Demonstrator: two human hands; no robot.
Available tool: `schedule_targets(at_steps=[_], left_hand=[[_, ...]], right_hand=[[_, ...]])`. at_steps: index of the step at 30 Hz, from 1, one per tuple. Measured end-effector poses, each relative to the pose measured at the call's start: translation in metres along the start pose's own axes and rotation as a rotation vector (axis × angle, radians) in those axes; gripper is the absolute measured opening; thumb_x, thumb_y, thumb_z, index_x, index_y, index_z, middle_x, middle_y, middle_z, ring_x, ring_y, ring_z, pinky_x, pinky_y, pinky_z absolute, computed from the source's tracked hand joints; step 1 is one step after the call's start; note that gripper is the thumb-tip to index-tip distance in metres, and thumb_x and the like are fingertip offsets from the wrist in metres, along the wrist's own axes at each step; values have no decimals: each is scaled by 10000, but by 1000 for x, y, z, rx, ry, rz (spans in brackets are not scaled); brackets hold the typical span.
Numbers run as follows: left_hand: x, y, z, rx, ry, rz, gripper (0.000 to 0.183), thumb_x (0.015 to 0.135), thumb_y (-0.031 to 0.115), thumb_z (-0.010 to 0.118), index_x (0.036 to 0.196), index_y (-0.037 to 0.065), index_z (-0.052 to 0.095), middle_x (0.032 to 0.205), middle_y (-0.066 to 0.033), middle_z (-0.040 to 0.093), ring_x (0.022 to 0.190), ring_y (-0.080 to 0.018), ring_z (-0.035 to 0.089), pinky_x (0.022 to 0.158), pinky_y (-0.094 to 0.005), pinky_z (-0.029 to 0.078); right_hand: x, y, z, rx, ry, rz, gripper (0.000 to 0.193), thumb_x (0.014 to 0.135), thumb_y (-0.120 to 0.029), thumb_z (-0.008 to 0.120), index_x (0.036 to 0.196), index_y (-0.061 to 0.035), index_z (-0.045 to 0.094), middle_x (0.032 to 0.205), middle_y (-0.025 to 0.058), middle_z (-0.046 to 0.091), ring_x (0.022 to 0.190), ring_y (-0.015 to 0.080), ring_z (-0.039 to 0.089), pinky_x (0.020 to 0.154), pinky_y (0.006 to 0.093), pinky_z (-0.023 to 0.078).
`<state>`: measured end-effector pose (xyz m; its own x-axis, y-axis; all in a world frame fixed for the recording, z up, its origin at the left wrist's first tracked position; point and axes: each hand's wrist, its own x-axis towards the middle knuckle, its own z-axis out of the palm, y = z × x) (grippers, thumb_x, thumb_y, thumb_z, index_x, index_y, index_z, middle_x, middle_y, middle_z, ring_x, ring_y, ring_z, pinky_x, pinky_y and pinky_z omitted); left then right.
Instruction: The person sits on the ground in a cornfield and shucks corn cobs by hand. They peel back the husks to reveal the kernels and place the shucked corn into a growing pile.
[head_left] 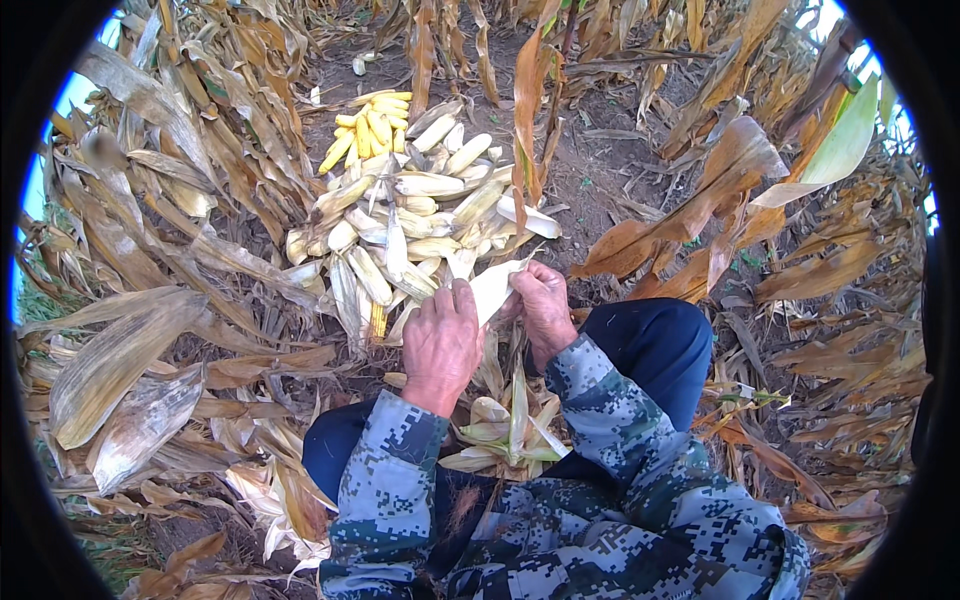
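Observation:
A pale corn husk point(494, 288) stretches between my two hands, just in front of my knees. Curled fingers of my left hand point(440, 345) close over its left side, back of the hand up. My right hand point(546, 308) pinches its upper right edge between thumb and fingers. Whether an ear sits inside this husk is hidden by my hands. Right beyond them lies a pile of corn ears in pale husks point(425, 188). One partly bared yellow ear point(378, 320) shows at its near edge, left of my left hand.
Bare yellow ears point(376, 128) are heaped at the pile's far end. Stripped husks point(510, 430) lie between my legs, with more husks point(285, 505) by my left knee. Dry cornstalks and leaves point(190, 170) crowd the left; brown leaves point(690, 225) jut in on the right.

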<state>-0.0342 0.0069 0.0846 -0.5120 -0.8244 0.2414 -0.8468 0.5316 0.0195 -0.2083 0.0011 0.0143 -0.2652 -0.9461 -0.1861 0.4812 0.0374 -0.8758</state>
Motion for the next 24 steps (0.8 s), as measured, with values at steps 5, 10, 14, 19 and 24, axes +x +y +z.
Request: schedule_targets(at_steps=[5,10,14,19,24], left_hand=[[2,4,-4,0,9,-52,635,803,310,821,1303,5,575,1011,-101,596,929,-249,645,778,-372,538],[3,5,-4,-89,46,-92,632,786,287,838,1294,14,578,1032,-112,581,964,-269,629,784,-390,537],[3,9,-3,-269,94,-131,598,799,266,829,1276,-1,587,1032,-155,595,967,-332,637,801,-440,535],[7,9,18,-779,151,-288,538,875,298,809,1228,-43,589,1104,-237,674,1005,-360,684,864,-441,542],[13,9,21,-1203,161,-346,572,933,355,740,1285,-58,564,1107,-228,680,1057,-350,673,915,-428,524]], right_hand=[[5,8,10,67,70,-26,99,928,-75,601,865,-21,655,765,71,696,547,120,638,493,272,548],[6,13,19,203,119,16,94,928,-53,582,881,-9,651,741,61,675,524,123,600,477,274,531],[8,18,16,391,87,74,95,936,-42,561,909,-11,646,710,25,630,510,87,524,476,246,500],[13,12,20,761,17,198,142,946,10,500,1048,16,597,779,-7,588,557,40,489,494,199,467],[5,-4,25,893,-68,167,167,947,37,510,1105,29,563,823,0,573,592,40,506,543,227,497]])
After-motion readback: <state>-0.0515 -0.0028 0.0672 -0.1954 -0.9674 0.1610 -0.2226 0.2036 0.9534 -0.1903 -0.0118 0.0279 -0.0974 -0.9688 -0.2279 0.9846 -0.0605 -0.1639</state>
